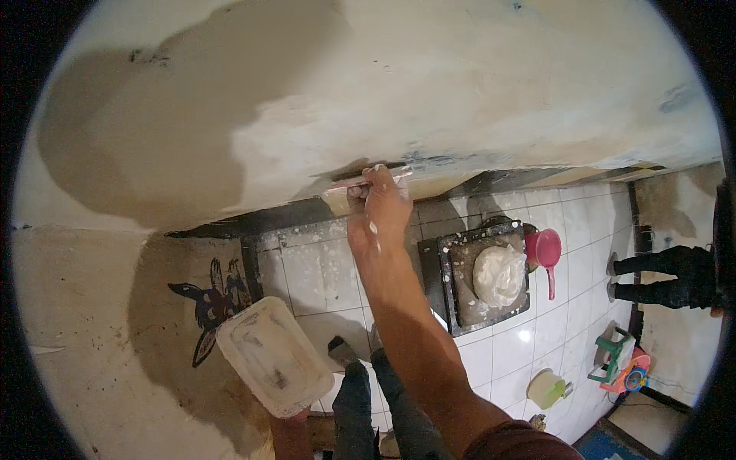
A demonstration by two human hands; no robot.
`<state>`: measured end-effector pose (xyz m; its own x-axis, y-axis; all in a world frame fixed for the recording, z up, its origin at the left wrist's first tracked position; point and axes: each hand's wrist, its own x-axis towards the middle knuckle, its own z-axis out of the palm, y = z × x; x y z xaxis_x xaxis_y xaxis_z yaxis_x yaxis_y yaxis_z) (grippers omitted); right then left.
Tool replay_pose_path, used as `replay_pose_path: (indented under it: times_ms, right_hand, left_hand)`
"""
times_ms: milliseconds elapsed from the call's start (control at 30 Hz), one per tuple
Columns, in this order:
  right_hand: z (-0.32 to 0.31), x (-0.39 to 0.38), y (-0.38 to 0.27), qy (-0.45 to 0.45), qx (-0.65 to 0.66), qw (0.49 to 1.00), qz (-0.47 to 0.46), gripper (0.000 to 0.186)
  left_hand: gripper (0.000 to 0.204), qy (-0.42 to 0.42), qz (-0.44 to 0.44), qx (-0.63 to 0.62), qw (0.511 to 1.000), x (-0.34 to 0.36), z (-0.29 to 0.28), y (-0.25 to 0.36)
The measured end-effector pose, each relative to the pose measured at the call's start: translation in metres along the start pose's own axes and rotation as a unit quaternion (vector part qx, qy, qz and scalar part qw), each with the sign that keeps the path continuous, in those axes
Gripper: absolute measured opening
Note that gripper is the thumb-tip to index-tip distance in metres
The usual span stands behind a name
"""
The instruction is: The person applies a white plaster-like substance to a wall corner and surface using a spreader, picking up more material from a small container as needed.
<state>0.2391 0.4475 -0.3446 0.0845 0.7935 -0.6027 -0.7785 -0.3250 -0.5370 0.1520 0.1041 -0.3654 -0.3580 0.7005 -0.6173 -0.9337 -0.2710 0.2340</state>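
Observation:
My right hand (383, 211) is closed around a wide, flat scraper (400, 173), its blade against the lower part of the pale wall (460, 92). White smears mark the fingers and wrist. At lower left, my left hand (291, 423) holds up a whitish rectangular plastic tub (320, 377) from below, and its fingers are mostly hidden by it. Pale paste residue and a darker patch coat the inside of the tub.
On the white tiled floor, a black tray (454, 314) carries a plastic bag of white paste (498, 276). Beside it lies a pink dipper (544, 247). Farther right are a pale green container (546, 389), a green stool (613, 354) and another person's legs (659, 277).

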Motion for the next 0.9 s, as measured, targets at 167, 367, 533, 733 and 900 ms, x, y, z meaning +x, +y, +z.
replay_pose_path:
  times_ms: [167,367,533,733,900]
  right_hand:
    - [-0.031,-0.069,-0.022,0.047,0.057,0.997,-0.017,0.006]
    - [-0.014,0.026,-0.045,-0.021,-0.007,0.997,-0.078,0.008]
    - [-0.030,-0.051,-0.081,-0.028,-0.319,0.931,-0.174,0.014]
    - [-0.026,0.024,-0.083,0.022,-0.028,0.995,-0.092,0.018]
    - [-0.029,-0.044,-0.115,-0.032,-0.038,0.991,-0.124,0.021]
  left_hand:
    - [0.070,0.007,0.015,0.006,1.000,-0.004,0.009,0.003]
    - [0.070,0.005,-0.005,-0.004,1.000,0.004,0.016,-0.017]
    - [0.070,0.013,0.003,0.003,1.000,0.004,0.024,-0.018]
    - [0.071,0.017,-0.007,0.002,1.000,0.005,0.027,-0.029]
    - [0.071,0.016,-0.013,0.003,1.000,0.009,0.034,-0.039]
